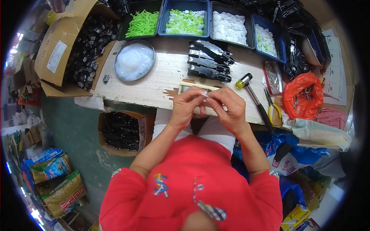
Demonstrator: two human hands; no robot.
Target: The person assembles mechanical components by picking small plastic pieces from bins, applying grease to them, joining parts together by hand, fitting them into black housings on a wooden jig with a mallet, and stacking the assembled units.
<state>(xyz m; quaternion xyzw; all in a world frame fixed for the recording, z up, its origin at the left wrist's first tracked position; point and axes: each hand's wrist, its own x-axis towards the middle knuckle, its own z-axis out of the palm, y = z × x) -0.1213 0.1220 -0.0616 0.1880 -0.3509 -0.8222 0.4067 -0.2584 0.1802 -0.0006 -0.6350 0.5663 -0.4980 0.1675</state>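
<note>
Both hands meet over the table's front edge. My left hand (pixel 187 104) and my right hand (pixel 228 106) pinch a small white piece (pixel 204 93) between their fingertips. Its exact shape is too small to tell. Behind and partly under the fingers lies a pale wooden frame (pixel 187 84) on the worn white table (pixel 169 61). Farther back, several black parts (pixel 209 61) lie stacked in a row. A hammer (pixel 255 95) with a yellow-and-black head rests right of my right hand, its handle pointing toward me.
Trays of green pieces (pixel 143 24), mixed pieces (pixel 185 22) and white pieces (pixel 229 28) line the back. At left are a round dish (pixel 134 60) and a carton (pixel 58 46) of dark parts; at right, yellow-handled pliers (pixel 273 106) and a red bag (pixel 302 96).
</note>
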